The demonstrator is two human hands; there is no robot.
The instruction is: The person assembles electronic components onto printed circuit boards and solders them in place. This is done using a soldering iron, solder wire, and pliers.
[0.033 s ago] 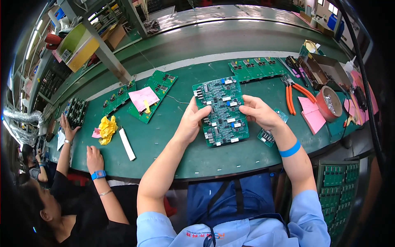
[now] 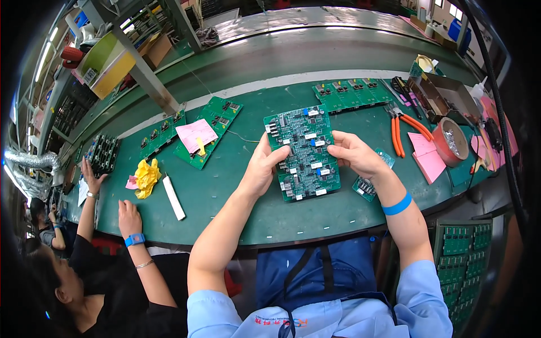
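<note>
Both my hands grip a green circuit board panel (image 2: 304, 160), dense with small parts and white and blue pieces, held above the green bench top. My left hand (image 2: 263, 166) pinches its left edge, thumb on the face. At the opposite edge my right hand (image 2: 356, 155) does the same, its thumb pressed near the rim; the fingers beneath are hidden. Partly under my right wrist lies a smaller circuit board (image 2: 365, 188). Behind the held panel rests a long row of green boards (image 2: 352, 94).
Orange-handled pliers (image 2: 398, 132), pink papers (image 2: 426, 158) and a red tape roll (image 2: 451, 147) lie on the right, before a brown box (image 2: 445, 96). Leftward are a board with pink slip (image 2: 196, 136), yellow crumpled cloth (image 2: 147, 178), a white stick (image 2: 173, 198) and a co-worker's hands (image 2: 130, 217).
My hands and the circuit board panel look the same. At the left, the co-worker's far hand has lifted slightly away from the boards beside it.
</note>
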